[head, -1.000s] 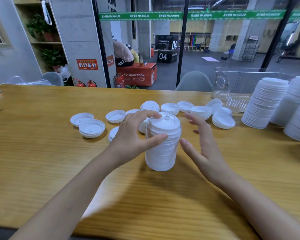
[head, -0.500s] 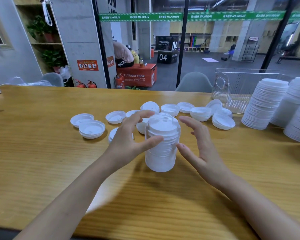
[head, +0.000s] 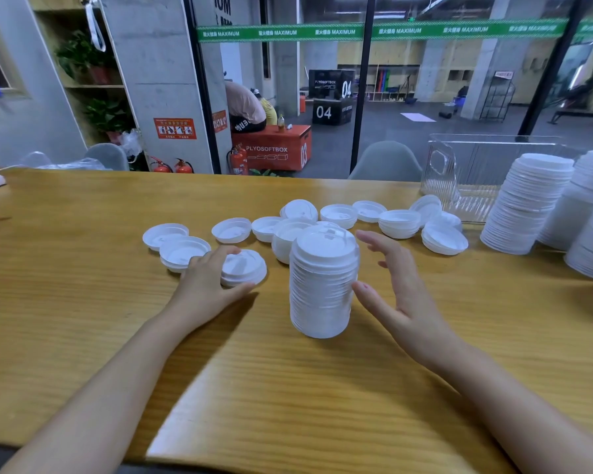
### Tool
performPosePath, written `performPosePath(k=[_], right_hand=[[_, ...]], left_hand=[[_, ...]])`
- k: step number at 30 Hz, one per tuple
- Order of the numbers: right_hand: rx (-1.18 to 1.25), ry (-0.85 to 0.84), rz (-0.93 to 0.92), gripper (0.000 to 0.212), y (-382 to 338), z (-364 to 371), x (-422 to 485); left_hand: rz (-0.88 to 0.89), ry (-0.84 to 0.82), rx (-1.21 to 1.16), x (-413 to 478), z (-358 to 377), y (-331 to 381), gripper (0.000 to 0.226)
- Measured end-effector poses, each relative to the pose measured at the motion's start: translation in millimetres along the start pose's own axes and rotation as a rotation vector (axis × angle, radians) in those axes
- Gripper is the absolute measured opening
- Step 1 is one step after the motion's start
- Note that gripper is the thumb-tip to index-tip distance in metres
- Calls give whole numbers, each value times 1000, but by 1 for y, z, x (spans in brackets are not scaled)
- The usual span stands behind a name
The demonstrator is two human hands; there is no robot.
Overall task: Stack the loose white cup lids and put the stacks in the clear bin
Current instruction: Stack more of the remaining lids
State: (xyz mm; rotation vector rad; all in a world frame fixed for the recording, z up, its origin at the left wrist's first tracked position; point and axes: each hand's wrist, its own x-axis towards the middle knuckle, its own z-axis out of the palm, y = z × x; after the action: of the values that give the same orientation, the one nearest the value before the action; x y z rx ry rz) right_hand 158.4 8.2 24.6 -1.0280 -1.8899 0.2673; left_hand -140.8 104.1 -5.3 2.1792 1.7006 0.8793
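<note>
In the head view, a tall stack of white plastic cup lids (head: 322,282) is seen upright at the centre of the frame on the yellow wooden table (head: 83,319). The left hand (head: 206,285) is laid over a single white domed lid (head: 245,268) just left of the stack; its fingers are curved over the far rim and its thumb is set against the near rim, so the lid is judged to be gripped. The right hand (head: 397,285) is held open beside the stack with nothing in it; whether its thumb touches the stack cannot be told.

More loose white lids (head: 338,215) are scattered behind. The clear ribbed plastic bin (head: 459,172) stands at the upper right, with finished white lid stacks (head: 524,206) before it.

The stacking step is judged to be in hand. Next, the gripped lid would need to be lifted, centred over the stack and pressed down while the stack is steadied.
</note>
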Motion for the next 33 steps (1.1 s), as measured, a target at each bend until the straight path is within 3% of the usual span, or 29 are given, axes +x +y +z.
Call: performPosePath(k=[6, 13, 17, 24, 33], right_hand=[[14, -5, 9, 53, -1, 0, 0], [12, -5, 12, 54, -1, 0, 1], [5, 6, 5, 52, 0, 0, 1], [11, 54, -4, 51, 1, 0, 1], [0, 55, -30, 48, -1, -1, 2]], left_hand=[[40, 94, -139, 0, 1, 3, 45], [63, 169, -239, -6, -7, 23, 57], [118, 289, -367, -12, -25, 56, 48], [281, 82, -438, -29, -34, 119, 43], [346, 47, -379, -29, -23, 126, 47]])
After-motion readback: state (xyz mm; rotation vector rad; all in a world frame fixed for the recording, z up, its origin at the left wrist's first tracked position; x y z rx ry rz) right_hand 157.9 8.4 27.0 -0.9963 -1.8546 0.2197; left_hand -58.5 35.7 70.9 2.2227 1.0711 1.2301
